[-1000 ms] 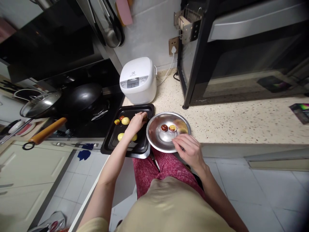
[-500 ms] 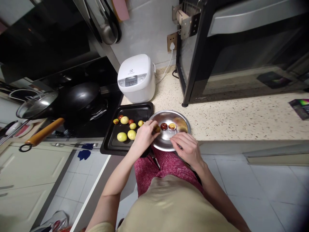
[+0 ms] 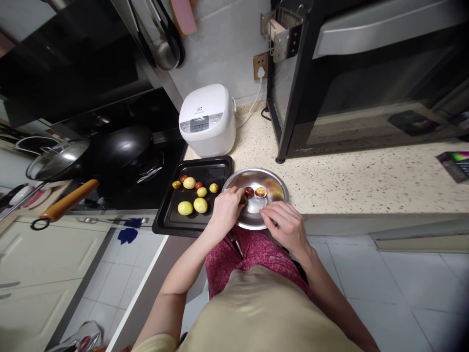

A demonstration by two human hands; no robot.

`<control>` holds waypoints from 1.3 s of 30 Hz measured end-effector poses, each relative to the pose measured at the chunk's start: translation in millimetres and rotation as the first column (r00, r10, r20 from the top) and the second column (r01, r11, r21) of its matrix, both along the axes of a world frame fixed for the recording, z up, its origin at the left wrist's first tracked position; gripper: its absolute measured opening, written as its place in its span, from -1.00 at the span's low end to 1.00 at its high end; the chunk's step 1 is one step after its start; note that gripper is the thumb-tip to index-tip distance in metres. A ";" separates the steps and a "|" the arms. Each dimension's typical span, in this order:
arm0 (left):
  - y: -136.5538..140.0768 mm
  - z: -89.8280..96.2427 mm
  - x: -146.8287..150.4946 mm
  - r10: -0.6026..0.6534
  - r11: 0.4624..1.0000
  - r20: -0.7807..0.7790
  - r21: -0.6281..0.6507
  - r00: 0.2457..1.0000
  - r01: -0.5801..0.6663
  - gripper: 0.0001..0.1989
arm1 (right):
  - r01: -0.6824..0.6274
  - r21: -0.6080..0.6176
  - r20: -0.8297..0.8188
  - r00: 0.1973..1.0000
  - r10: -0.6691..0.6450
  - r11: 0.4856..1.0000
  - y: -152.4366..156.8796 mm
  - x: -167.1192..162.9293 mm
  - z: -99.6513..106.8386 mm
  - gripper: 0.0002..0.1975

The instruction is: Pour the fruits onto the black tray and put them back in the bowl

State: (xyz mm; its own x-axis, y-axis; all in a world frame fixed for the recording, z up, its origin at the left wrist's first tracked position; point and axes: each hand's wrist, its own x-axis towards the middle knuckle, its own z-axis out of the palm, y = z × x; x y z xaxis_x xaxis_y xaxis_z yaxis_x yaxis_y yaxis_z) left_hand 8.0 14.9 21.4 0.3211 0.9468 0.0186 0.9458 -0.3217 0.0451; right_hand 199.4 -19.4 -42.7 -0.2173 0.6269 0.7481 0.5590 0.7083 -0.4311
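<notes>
Left hand (image 3: pixel 229 208) pinching a partly hidden fruit (image 3: pixel 244 199) in a steel bowl (image 3: pixel 256 177) — two other fruits (image 3: pixel 260 192) already inside, eight left on the black tray (image 3: pixel 172 212) — right hand (image 3: pixel 287 225) curled, grip unclear.

We look through one camera worn on the person's head, facing forward and down at the left hand (image 3: pixel 227 209) and the right hand (image 3: pixel 287 226). It sits close above the shirt (image 3: pixel 242 313), near the desk (image 3: pixel 348 186), taking in the stove (image 3: pixel 169 171) at left and the black oven (image 3: pixel 366 117) at right.
</notes>
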 end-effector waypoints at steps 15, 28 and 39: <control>-23.9 -9.6 -66.8 0.145 0.960 0.352 0.177 0.925 -0.218 -0.64 | -0.044 0.010 0.008 0.999 0.044 0.999 1.5 -5.7 2.3 -0.85; 7.0 -15.4 -76.1 0.127 0.991 0.014 0.029 0.992 -0.127 -0.52 | -0.037 0.039 0.010 0.999 0.037 0.999 -4.1 -5.3 7.8 -0.84; 0.0 -15.5 -71.9 0.190 0.967 0.271 0.116 0.944 -0.228 -0.67 | -0.030 0.066 0.012 1.000 0.029 0.997 -5.5 -6.3 9.1 -0.85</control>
